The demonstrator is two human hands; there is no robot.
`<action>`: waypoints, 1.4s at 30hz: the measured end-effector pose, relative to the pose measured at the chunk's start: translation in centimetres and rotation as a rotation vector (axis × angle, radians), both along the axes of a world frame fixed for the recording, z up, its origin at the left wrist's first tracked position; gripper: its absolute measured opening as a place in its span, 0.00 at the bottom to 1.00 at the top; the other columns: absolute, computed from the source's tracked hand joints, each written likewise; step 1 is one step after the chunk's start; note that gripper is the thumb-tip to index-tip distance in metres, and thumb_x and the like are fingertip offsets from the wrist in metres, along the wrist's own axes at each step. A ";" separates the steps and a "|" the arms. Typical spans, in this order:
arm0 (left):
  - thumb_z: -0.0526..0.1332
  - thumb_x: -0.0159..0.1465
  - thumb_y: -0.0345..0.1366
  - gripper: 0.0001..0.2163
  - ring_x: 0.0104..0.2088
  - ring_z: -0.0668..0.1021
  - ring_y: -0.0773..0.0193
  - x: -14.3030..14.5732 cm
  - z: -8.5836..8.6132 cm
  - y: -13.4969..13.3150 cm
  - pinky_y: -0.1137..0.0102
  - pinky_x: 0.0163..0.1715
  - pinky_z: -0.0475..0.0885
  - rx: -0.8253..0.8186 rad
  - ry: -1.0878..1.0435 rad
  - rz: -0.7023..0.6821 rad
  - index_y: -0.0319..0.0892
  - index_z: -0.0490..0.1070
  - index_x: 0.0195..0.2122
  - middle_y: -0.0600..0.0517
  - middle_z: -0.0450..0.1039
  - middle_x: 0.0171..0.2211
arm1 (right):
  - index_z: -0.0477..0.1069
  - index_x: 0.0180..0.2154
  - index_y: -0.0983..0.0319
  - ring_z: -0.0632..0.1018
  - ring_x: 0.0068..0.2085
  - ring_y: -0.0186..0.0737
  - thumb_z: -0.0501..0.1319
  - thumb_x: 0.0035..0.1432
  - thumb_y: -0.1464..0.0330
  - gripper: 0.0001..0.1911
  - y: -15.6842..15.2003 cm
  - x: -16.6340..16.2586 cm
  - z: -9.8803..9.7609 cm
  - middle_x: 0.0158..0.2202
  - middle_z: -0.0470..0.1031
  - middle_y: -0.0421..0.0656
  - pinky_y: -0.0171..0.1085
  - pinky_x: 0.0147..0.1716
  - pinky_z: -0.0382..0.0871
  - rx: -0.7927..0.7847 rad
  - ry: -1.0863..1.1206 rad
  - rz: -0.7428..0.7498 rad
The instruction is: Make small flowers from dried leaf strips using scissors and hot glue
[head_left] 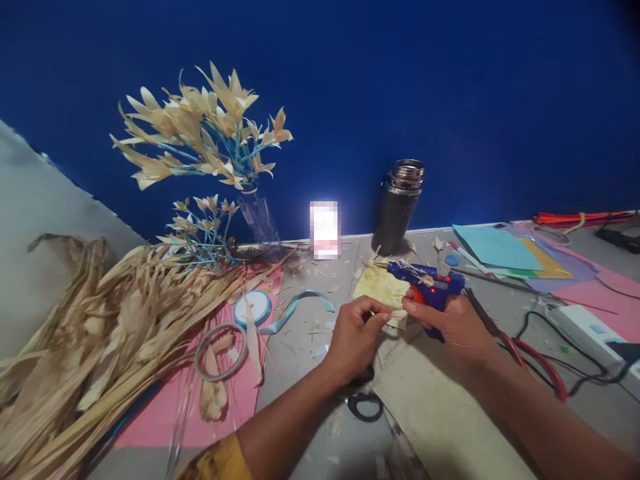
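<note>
My right hand (457,320) is wrapped round the handle of a blue hot glue gun (435,283). The gun's nozzle points left, and a red light shows on its side. My left hand (357,333) pinches a small pale piece of corn husk (399,315), whose tip reaches toward my right fingers. Whether those fingers touch it I cannot tell. Beneath the gun and fingertips lies a yellow sheet (373,283) with bits on it. Black-handled scissors (366,407) lie near my left forearm, partly hidden.
Dried corn husks (90,313) are heaped at left, beside a tape roll (220,381) and blue ribbon spool (253,308). A clear vase (257,217) of husk flowers and a dark flask (397,210) stand near the wall. Pliers (520,357) and a power strip (595,333) lie right.
</note>
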State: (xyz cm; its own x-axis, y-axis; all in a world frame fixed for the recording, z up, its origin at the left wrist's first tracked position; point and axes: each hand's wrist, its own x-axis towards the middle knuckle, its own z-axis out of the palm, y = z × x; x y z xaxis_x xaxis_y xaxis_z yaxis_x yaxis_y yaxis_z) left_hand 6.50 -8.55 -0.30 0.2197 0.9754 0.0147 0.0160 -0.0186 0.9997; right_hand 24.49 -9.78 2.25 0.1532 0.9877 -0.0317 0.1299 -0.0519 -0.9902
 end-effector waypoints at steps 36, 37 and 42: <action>0.80 0.43 0.42 0.21 0.15 0.61 0.78 -0.5 -1.1 1.5 0.79 0.15 0.49 -0.425 -0.598 -0.014 0.37 0.73 0.27 0.58 0.66 0.19 | 0.84 0.35 0.59 0.85 0.38 0.51 0.69 0.54 0.54 0.16 -4.5 2.4 -1.4 0.35 0.86 0.45 0.38 0.38 0.81 -0.023 -0.257 -0.019; 0.81 0.43 0.42 0.21 0.16 0.61 0.78 -0.5 -1.1 1.5 0.79 0.15 0.49 -0.426 -0.598 -0.013 0.36 0.73 0.27 0.58 0.66 0.20 | 0.83 0.35 0.60 0.85 0.38 0.50 0.69 0.54 0.54 0.16 -4.5 2.4 -1.5 0.34 0.86 0.46 0.38 0.37 0.81 -0.024 -0.260 -0.009; 0.81 0.42 0.43 0.22 0.16 0.62 0.78 -0.5 -1.1 1.4 0.79 0.15 0.49 -0.433 -0.598 -0.018 0.36 0.74 0.28 0.58 0.66 0.20 | 0.84 0.36 0.59 0.85 0.39 0.50 0.67 0.56 0.53 0.16 -4.4 2.2 -1.5 0.35 0.86 0.44 0.38 0.40 0.81 -0.024 -0.313 0.040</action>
State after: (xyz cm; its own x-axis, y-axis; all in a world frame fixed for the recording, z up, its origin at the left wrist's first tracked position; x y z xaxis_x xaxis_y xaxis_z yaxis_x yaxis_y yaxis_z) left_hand 6.02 -7.14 -1.36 0.3111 0.9173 -0.2485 -0.5301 0.3845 0.7557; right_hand 26.64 -14.22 0.77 0.1200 0.9927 -0.0127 0.4307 -0.0636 -0.9003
